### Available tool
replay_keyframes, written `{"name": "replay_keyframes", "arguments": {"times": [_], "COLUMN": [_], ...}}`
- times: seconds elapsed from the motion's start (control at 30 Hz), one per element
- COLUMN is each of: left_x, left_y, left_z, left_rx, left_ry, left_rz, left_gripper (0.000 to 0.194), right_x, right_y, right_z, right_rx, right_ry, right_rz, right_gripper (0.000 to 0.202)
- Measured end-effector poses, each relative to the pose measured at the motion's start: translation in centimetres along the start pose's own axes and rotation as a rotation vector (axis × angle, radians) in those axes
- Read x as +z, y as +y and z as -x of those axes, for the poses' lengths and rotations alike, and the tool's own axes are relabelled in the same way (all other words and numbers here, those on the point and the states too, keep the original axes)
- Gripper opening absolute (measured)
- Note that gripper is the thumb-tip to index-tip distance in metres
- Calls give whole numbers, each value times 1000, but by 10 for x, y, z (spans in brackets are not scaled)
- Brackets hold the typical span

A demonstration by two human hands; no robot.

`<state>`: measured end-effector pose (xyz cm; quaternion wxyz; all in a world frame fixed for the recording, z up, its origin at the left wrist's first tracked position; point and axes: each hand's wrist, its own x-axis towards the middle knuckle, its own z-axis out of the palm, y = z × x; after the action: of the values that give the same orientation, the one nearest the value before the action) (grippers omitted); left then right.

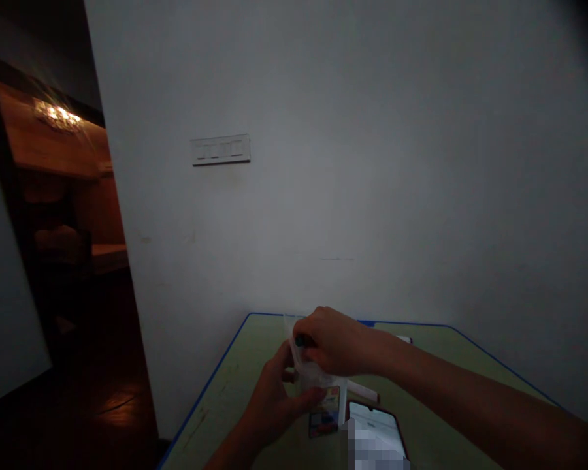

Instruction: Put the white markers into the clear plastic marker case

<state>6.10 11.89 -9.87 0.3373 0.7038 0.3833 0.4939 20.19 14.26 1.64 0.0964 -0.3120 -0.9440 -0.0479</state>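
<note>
Head view shows a clear, frosted plastic box [318, 376] with a small multicoloured printed label [324, 418] on its near face; what it contains cannot be made out through the cloudy walls and the hands. It stands over the pale green tabletop with blue edging [230, 372]. The left hand [273, 399] clasps the box from its left, thumb by the label, fingers along the far side. Above the box's upper part is the right hand [330, 341], fingers curled closed around a small dark object with a rounded green end [300, 341] — the rest lies hidden in the grip. Right of the box lies a whitish stick with a dark end [363, 391]; nearer, a lit smartphone in a reddish case [375, 421] — partly pixelated and cut off below.
</note>
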Motion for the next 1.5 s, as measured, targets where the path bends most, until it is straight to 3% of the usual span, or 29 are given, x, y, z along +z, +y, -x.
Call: {"name": "replay_keyframes", "arguments": {"times": [0.23, 0.33, 0.43, 0.53, 0.6, 0.73, 0.9, 1.2, 1.5], "left_x": [2, 2, 1, 1, 1, 1, 3, 2, 4], "left_y": [2, 3, 4, 5, 5, 4, 6, 2, 5], "left_z": [0, 0, 0, 1, 1, 0, 0, 1, -1], "left_rx": [0, -7, -7, -5, -8, 9, 20, 14, 22], "left_ry": [9, -5, -8, -10, -16, -28, -25, -8, -12], "left_rz": [17, 18, 15, 6, -6, -1, 28, 12, 32], "left_gripper": [50, 49, 51, 48, 45, 45, 46, 51, 47], "right_x": [10, 10, 1, -17, -27, -32, -25, -21, -11], "right_y": [2, -2, -4, 6, 16, 28, 20, 18, 8], "right_z": [-4, -3, 0, 6, 10, 16, 18, 15, 12], "right_rx": [107, 140, 114, 86, 106, 83, 50, 44, 93], "right_ry": [145, 142, 96, 85, 20, -253, -318, -262, 4], "right_rz": [-125, -15, 70, -60, -185, -349, -340, -311, 101], "right_gripper": [13, 13, 15, 11, 12, 21, 23, 22, 20]}}
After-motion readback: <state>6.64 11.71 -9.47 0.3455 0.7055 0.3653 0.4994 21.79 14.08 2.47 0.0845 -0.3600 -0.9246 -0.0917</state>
